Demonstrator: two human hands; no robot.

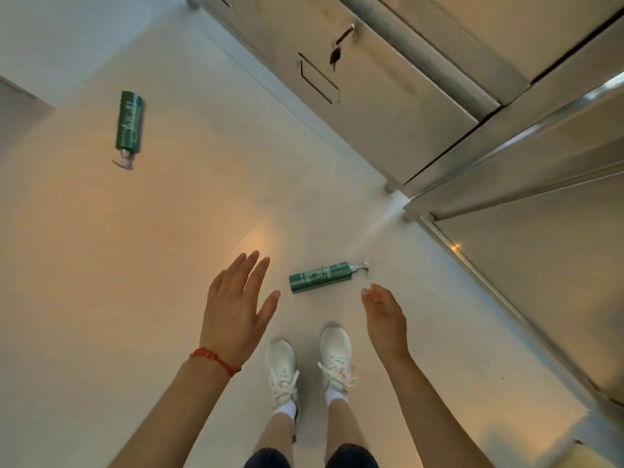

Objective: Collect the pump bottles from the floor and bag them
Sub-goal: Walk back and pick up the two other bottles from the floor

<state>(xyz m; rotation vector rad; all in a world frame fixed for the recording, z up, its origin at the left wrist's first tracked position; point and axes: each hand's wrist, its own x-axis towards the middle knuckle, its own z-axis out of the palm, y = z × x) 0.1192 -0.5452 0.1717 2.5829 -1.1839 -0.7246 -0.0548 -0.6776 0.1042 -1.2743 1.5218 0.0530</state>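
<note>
A pale floor filled most of the view, with warm light reflected across it. Steel cabinets ran along the upper right, one door carrying a dark handle, and a second steel unit stood at the right edge. The person stood looking down, both bare forearms stretched forward over the floor. Their white sneakers stood side by side at the bottom centre. The left hand hovered with its back to the camera, fingers straight and slightly apart, holding nothing; a red string bracelet circled that wrist. The right hand was seen edge-on, its fingers loosely bent and empty. Between the two hands, just ahead of the shoes, the near green pump bottle lay on its side on the floor, its silver pump pointing right, touched by neither hand. The far green pump bottle lay well apart at the upper left, also on its side, pump toward the person
</note>
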